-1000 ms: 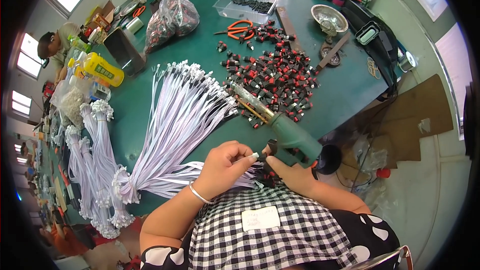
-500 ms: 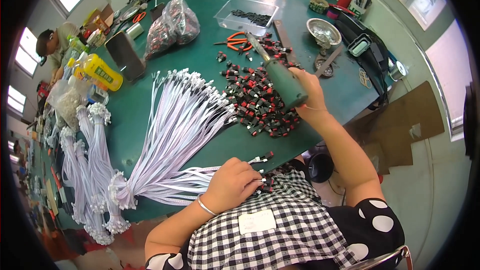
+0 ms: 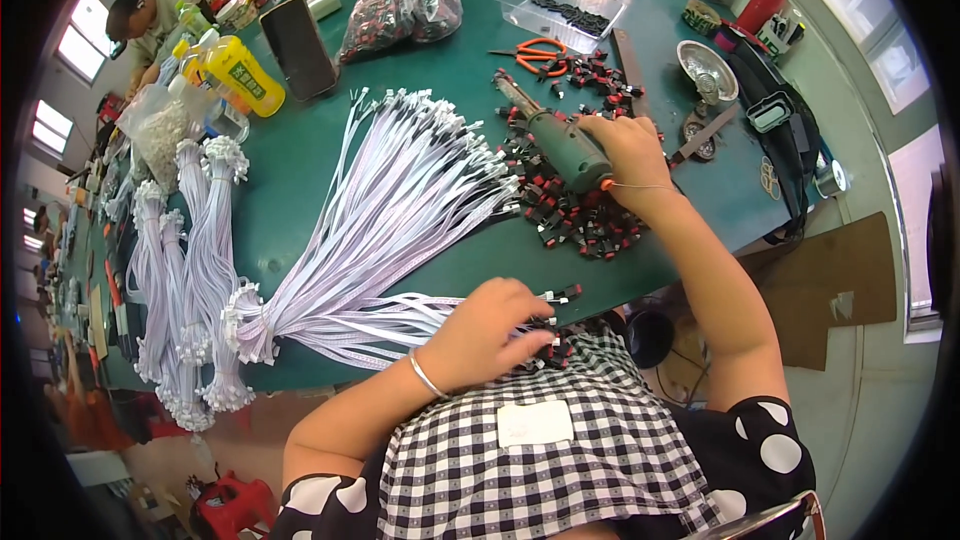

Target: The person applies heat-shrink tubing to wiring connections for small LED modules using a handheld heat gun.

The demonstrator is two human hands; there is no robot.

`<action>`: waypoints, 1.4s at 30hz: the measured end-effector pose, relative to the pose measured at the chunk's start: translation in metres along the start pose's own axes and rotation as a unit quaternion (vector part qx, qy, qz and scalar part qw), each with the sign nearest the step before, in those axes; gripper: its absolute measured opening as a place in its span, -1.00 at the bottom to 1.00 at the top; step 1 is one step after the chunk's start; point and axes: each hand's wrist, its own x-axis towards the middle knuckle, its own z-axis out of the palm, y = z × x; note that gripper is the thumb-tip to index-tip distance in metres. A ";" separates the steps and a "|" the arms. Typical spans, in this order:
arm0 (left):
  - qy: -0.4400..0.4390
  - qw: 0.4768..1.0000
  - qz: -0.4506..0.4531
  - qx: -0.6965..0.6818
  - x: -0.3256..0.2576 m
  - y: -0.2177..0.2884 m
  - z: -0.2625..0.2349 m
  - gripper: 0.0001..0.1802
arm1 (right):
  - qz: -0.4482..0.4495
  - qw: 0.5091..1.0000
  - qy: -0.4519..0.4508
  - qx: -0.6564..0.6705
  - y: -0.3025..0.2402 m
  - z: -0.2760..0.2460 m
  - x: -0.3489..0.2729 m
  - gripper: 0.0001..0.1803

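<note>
My right hand (image 3: 632,155) grips a green glue gun (image 3: 560,143) that lies flat on the green table (image 3: 300,180), over a heap of small red and black switches (image 3: 575,215). Near the table's front edge my left hand (image 3: 497,325) pinches the ends of white wires (image 3: 390,210) fitted with small black and red parts. The wires fan out in a large bundle toward the table's middle. A silver bangle circles my left wrist.
Tied wire bundles (image 3: 185,270) hang over the left edge. At the back are a yellow bottle (image 3: 240,75), a dark phone (image 3: 297,46), bagged switches (image 3: 400,5), a clear tray (image 3: 560,8), orange scissors (image 3: 540,52) and a metal bowl (image 3: 706,68). Another person (image 3: 150,15) sits far left.
My right hand carried the glue gun from my lap out over the table and has laid it on the switch heap. My left hand stays at the wire ends.
</note>
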 end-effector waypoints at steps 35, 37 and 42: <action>-0.103 0.968 -0.196 -0.115 0.019 0.018 -0.048 -0.81 | 0.328 0.576 0.008 0.748 -0.095 -0.017 -0.113 -0.39; -0.107 0.976 -0.167 -0.087 0.020 0.021 -0.051 -0.83 | 0.327 0.582 0.005 0.745 -0.097 -0.019 -0.112 -0.39; -0.080 0.994 -0.074 -0.024 0.024 0.018 -0.051 -0.85 | 0.324 0.619 -0.032 0.715 -0.101 -0.021 -0.102 -0.41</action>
